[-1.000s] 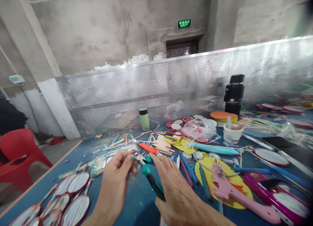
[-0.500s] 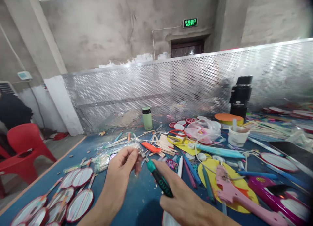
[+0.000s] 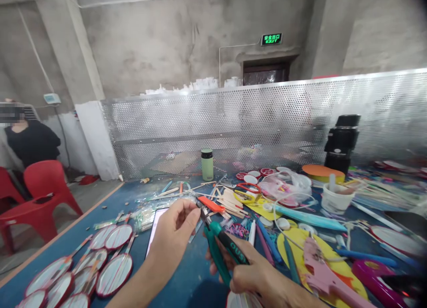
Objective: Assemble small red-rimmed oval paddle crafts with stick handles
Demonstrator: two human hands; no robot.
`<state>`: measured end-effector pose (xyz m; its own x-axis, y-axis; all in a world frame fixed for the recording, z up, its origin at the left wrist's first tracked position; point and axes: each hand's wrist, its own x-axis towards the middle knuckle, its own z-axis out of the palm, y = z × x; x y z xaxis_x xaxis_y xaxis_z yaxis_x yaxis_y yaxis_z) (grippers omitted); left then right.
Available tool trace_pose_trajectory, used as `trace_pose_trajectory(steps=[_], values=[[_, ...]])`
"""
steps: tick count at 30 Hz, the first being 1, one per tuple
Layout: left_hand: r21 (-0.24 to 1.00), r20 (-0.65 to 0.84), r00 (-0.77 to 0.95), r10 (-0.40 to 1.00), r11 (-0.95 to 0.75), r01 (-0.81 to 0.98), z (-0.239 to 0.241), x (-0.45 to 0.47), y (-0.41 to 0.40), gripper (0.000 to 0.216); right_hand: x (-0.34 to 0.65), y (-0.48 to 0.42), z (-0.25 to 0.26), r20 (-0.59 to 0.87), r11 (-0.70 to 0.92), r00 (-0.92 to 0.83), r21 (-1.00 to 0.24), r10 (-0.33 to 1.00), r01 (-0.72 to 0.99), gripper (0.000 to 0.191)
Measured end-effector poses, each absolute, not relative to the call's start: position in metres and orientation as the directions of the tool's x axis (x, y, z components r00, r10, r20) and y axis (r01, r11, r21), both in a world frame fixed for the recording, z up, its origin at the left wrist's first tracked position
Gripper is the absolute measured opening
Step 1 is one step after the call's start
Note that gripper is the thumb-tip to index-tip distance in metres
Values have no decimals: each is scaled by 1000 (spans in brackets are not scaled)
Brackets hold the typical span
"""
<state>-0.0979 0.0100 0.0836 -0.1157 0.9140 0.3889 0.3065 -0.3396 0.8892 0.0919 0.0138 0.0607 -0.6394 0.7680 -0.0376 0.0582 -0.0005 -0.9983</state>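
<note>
My right hand [image 3: 247,266] is wrapped round the green-and-black handles of a pair of pliers [image 3: 218,241], at the middle of the table's near side. The jaws point up and left, right beside the fingertips of my left hand [image 3: 178,223]. Those left fingers are pinched together; whatever they hold is hidden or too small to name. Behind my left wrist lies a phone [image 3: 153,234] with a lit screen. Partly under my right hand, a round white disc [image 3: 242,300] shows at the bottom edge.
Red-rimmed round discs on sticks [image 3: 115,270] lie at left. A pink glue gun [image 3: 320,263] rests on yellow sheet at right. Beyond are wooden sticks [image 3: 230,201], scissors [image 3: 245,196], a green bottle [image 3: 207,166] and a white cup [image 3: 336,199]. A person [image 3: 33,137] stands behind red chairs.
The pliers' handles have spread apart in my right hand, so both now show. My left hand keeps its pinch close to the jaws. The whole view has shifted slightly left.
</note>
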Motion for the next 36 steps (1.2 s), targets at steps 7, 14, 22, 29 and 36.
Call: trace_pose_trajectory(steps=[7,14,22,29,36], values=[[802,474,-127,871,-367,471,79,-97,13,13,90,15,71,-43,70,-645,-986,763,150,43],[789,524,-199,828,-384,480,74,-91,10,13,86,8,67,40,273,-564,-902,825,336,72],[819,521,-270,810,-384,427,76,-86,6,12,88,4,55,91,390,-551,-800,830,456,91],[849,496,-306,812,-379,368,72,-85,3,17,86,1,48,268,533,-515,-697,814,480,87],[824,524,-298,798,-385,416,72,-86,2,17,89,-1,52,269,550,-547,-702,793,452,84]])
